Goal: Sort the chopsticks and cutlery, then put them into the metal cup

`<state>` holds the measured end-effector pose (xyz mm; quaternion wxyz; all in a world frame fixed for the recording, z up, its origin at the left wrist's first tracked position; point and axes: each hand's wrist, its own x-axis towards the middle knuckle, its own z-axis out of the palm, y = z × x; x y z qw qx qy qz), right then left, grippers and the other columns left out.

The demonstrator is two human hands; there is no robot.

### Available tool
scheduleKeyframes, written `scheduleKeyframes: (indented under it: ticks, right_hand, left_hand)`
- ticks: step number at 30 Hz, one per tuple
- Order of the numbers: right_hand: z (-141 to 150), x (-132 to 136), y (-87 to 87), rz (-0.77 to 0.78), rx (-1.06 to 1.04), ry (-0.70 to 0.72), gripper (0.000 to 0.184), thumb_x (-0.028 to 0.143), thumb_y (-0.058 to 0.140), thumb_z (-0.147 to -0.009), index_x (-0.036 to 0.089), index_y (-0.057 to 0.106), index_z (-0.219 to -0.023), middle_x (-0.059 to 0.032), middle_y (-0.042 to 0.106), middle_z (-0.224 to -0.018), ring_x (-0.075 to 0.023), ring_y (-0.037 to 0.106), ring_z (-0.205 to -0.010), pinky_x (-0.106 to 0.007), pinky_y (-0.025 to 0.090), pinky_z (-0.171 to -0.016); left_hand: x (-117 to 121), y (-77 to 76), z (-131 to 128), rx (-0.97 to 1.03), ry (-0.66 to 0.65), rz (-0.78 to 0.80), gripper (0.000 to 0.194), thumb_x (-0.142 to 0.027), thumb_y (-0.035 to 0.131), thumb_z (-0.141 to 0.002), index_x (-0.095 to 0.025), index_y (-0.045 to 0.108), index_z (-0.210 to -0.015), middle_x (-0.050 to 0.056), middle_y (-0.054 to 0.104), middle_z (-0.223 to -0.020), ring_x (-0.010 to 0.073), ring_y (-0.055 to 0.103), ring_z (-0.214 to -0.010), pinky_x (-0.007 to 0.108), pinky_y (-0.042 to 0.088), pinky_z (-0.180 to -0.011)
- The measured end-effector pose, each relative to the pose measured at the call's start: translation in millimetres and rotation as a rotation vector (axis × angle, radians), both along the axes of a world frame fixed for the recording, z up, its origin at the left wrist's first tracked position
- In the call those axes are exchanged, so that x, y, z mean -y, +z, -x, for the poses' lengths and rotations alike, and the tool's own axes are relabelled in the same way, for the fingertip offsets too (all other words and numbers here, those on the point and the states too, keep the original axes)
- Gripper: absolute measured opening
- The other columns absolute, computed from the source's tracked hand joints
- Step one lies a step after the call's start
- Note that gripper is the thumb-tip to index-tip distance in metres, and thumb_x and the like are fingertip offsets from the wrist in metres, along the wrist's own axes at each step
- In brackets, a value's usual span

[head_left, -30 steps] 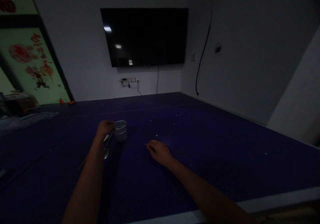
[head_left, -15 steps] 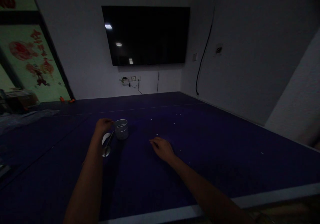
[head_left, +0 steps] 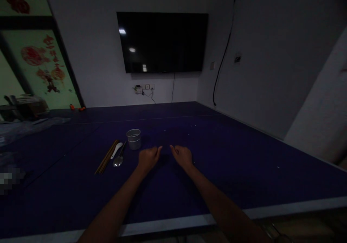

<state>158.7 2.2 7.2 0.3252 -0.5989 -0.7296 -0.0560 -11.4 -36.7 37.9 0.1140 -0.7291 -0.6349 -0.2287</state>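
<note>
My left hand (head_left: pixel 148 158) is closed above the blue tabletop, its thumb pointing inward. My right hand (head_left: pixel 183 157) faces it across a small gap, also closed with the thumb out. Nothing shows in either hand. Just beyond my left hand stands a grey metal cup (head_left: pixel 134 140), upright. To the left of the cup lie a metal spoon (head_left: pixel 118 161), a white soup spoon (head_left: pixel 116 150) and several brown chopsticks (head_left: pixel 106 158), side by side and slanting.
The blue table (head_left: pixel 238 178) has a pale front edge and bears tiny white scraps. Clear plastic sheeting (head_left: pixel 32 128) lies at the left, near a cardboard box (head_left: pixel 35 105). A television (head_left: pixel 164 42) and a hanging black cable (head_left: pixel 223 56) are on the walls.
My left hand has come away from the cup and moved right and nearer, beside my right hand. The chopsticks and both spoons are now uncovered. The view has shifted slightly.
</note>
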Motion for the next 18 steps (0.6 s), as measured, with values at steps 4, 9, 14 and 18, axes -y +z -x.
scheduleKeyframes:
  ticks: [4, 9, 14, 18]
  right_hand:
    - [2, 2, 1.9, 0.046, 0.064, 0.052, 0.052, 0.048, 0.031, -0.093, 0.019, 0.059, -0.06, -0.004, 0.063, -0.06, -0.0128, 0.056, -0.055, -0.024, 0.021, -0.049]
    - [3, 3, 3.0, 0.063, 0.078, 0.086, 0.05, 0.047, 0.033, -0.093, 0.02, 0.06, -0.061, -0.004, 0.064, -0.062, -0.0128, 0.057, -0.056, -0.024, 0.023, -0.05]
    - [5, 3, 1.2, 0.066, 0.095, 0.105, 0.049, 0.048, 0.035, -0.092, 0.02, 0.059, -0.059, -0.0031, 0.063, -0.059, -0.0124, 0.056, -0.054, -0.024, 0.023, -0.049]
    - [6, 4, 0.5, 0.061, 0.127, 0.107, 0.047, 0.046, 0.035, -0.092, 0.02, 0.059, -0.06, -0.0022, 0.062, -0.059, -0.0122, 0.054, -0.053, -0.024, 0.022, -0.049]
  left_hand:
    - [-3, -32.3, 0, -0.05, -0.076, 0.084, 0.05, -0.046, 0.025, -0.091, -0.019, 0.066, -0.079, 0.014, 0.068, -0.073, 0.021, 0.064, -0.072, 0.026, 0.036, -0.059]
    - [-3, -33.4, 3, -0.021, -0.111, 0.113, 0.048, -0.046, 0.025, -0.091, -0.02, 0.065, -0.081, 0.012, 0.068, -0.075, 0.0208, 0.063, -0.076, 0.027, 0.039, -0.064]
    - [-12, -32.2, 14, 0.026, -0.142, 0.084, 0.042, -0.044, 0.027, -0.092, -0.021, 0.063, -0.09, 0.009, 0.068, -0.091, 0.0195, 0.06, -0.087, 0.029, 0.042, -0.075]
    - [-26, -31.5, 36, 0.063, -0.079, 0.03, 0.041, -0.037, 0.028, -0.092, -0.018, 0.057, -0.112, 0.01, 0.062, -0.115, 0.0217, 0.054, -0.105, 0.033, 0.038, -0.091]
